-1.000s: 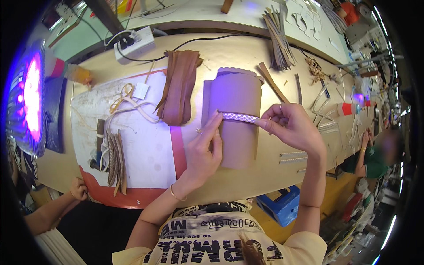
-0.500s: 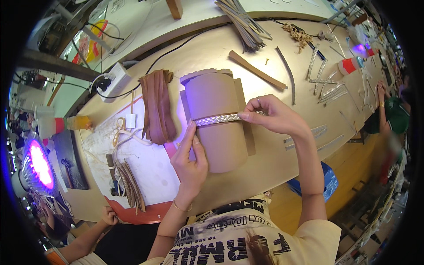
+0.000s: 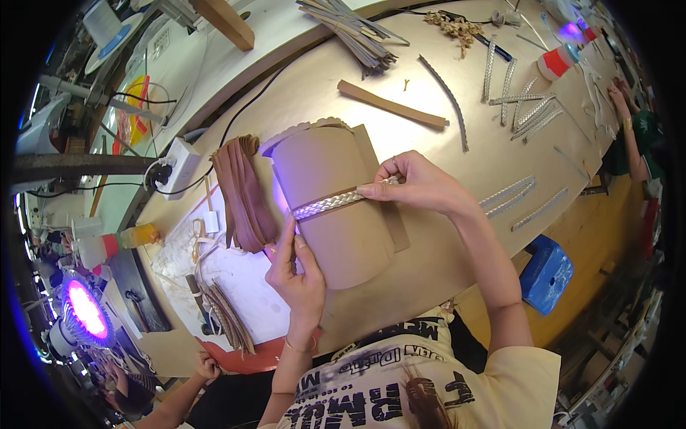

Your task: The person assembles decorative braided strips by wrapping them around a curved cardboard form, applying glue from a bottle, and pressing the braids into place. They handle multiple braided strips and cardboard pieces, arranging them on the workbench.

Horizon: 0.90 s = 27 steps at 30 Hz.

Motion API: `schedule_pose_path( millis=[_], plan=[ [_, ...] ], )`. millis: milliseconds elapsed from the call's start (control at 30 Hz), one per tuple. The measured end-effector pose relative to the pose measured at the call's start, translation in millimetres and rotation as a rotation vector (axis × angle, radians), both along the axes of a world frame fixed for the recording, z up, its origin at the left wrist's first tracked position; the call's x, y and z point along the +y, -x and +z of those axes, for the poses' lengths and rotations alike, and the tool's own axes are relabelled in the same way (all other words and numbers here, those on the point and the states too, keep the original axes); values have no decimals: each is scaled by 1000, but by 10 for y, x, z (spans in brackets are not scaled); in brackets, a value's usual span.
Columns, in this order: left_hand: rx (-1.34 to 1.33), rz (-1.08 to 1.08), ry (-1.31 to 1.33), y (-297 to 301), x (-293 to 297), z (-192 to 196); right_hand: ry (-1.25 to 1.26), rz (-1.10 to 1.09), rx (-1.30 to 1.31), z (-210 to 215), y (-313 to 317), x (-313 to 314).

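Tan leather roll [image 3: 336, 207] lying on the wooden workbench [image 3: 443, 236], scalloped edge at its far end, curved side up. Silver braided strap [image 3: 330, 204] stretched across the roll's middle, pulled taut between both hands. Left hand [image 3: 300, 275] at the roll's near-left edge, thumb and forefinger closed in a narrow pinch on the strap's left end, remaining fingers curled against the leather. Right hand [image 3: 414, 187] at the roll's right side, fingertips pressed together on the strap's other end, holding it down onto a flat tan leather sheet [image 3: 396, 229] sticking out from under the roll. Just left of the roll — a stack of folded brown leather strips [image 3: 243, 196], resting partly on a white paper sheet [image 3: 243, 293]. Further left of the roll, a white power strip [image 3: 177, 166] with a black cable running off toward the bench's far edge. Beyond the roll, a long brown leather strip [image 3: 391, 105] lying flat, with a thin braided cord [image 3: 444, 91] curving beside it. Right of the roll, well apart — several loose silver braided straps [image 3: 509, 194] scattered on the bench. Near the roll's lower left, a bundle of dark brown strips [image 3: 227, 318] on the paper's edge. Another person's hand [image 3: 207, 366] at the bench's near-left corner, below that bundle.
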<state>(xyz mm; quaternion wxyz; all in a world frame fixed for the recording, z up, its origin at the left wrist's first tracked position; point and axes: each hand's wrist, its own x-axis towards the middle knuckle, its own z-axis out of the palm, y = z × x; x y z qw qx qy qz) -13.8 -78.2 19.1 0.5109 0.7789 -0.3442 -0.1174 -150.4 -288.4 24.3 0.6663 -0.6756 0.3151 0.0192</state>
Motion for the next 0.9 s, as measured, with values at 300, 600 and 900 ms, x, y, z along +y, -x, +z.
schedule_pose_path(
  millis=[300, 600, 900],
  plan=[
    [49, -14, -4, 46, -31, 91, -313, -249, -108, -261, 94, 118],
    [16, -29, 3, 36, -42, 92, -201, -344, -100, -306, 24, 282],
    [38, -22, -4, 43, -38, 105, 19, -479, -67, -323, -22, 454]
  ],
)
